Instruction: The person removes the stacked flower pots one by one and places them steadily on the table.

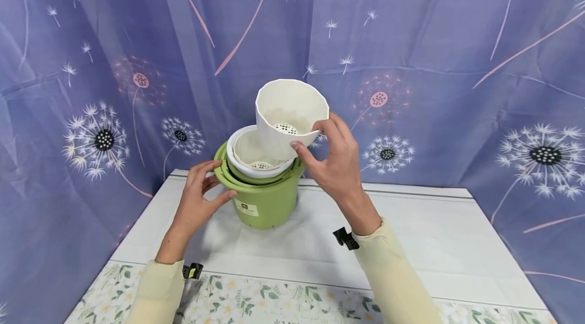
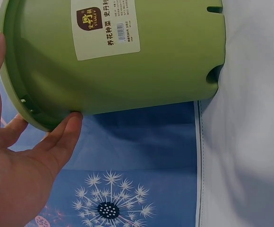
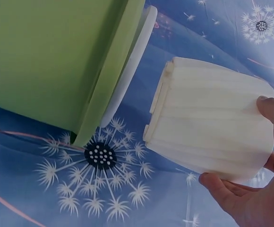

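My right hand [image 1: 335, 161] pinches the rim of a white plastic flower pot [image 1: 294, 98], thumb outside and fingers over the edge. This pot is tilted, showing its perforated bottom and faceted wall; its outside [image 3: 212, 113] faces the right wrist view, apart from the stack. Below it stands a large green flower pot [image 1: 269, 202] with a paper label [image 2: 106, 28]. Nested in it are more pots, among them a white round-rimmed one [image 1: 234, 143] and a pale one with a holed bottom. My left hand [image 1: 196, 202] grips the green pot's rim at the left.
The pots stand on a table with a white cover [image 1: 411, 232], its front strip [image 1: 265, 298] printed with leaves and flowers. A blue-purple dandelion curtain [image 1: 434, 126] hangs close behind the table and along both sides.
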Available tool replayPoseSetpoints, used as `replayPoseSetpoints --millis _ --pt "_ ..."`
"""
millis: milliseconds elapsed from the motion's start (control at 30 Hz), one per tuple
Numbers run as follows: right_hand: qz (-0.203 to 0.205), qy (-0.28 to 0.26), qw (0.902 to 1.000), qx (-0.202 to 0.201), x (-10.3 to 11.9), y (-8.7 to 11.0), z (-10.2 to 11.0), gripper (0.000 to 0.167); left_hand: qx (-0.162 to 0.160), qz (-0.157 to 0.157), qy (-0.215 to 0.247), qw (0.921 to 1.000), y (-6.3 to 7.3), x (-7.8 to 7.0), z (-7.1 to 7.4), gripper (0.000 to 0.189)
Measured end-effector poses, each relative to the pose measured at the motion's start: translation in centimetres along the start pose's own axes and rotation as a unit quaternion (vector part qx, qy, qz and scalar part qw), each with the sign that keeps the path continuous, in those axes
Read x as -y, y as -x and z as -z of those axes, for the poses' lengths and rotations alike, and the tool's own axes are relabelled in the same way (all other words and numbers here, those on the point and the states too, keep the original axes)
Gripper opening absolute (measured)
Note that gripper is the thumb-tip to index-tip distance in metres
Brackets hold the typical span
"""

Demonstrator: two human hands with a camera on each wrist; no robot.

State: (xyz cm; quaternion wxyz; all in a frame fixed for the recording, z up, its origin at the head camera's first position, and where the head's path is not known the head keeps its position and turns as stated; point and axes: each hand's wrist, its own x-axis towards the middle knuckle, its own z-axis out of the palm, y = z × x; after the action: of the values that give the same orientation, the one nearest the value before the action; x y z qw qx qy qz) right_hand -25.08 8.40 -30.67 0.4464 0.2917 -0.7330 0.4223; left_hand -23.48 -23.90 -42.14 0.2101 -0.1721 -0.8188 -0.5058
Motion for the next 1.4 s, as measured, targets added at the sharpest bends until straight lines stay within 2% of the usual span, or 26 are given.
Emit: replayPoseSetpoints --millis 100,167,500,1000,1400 --pt "0.004 0.002 1.0 -0.006 -0.1 -0.1 0.6 0.038 0.0 0.003 0.005 1.0 -0.2 0.0 -0.1 0.08" --pt "0.004 0.003 0.9999 -0.009 -0.2 -0.1 1.0 0.038 -0.001 0.001 0.008 1.0 -0.3 0.7 -0.1 0.081" --pt "0.0 -0.004 0.9999 -0.015 -0.4 0.7 1.7 0.038 -0.001 -0.003 0.005 1.0 -0.1 0.9 0.1 0.079" --pt "-0.005 0.006 0.9994 -0.034 -0.8 1.7 3.2 0.037 0.005 -0.002 0.007 1.0 0.2 1.0 0.1 0.079" --pt "-0.015 0.035 0.9985 -0.04 -1.0 2.4 4.2 0.037 0.001 -0.007 0.012 0.9999 0.1 0.7 0.1 0.08"
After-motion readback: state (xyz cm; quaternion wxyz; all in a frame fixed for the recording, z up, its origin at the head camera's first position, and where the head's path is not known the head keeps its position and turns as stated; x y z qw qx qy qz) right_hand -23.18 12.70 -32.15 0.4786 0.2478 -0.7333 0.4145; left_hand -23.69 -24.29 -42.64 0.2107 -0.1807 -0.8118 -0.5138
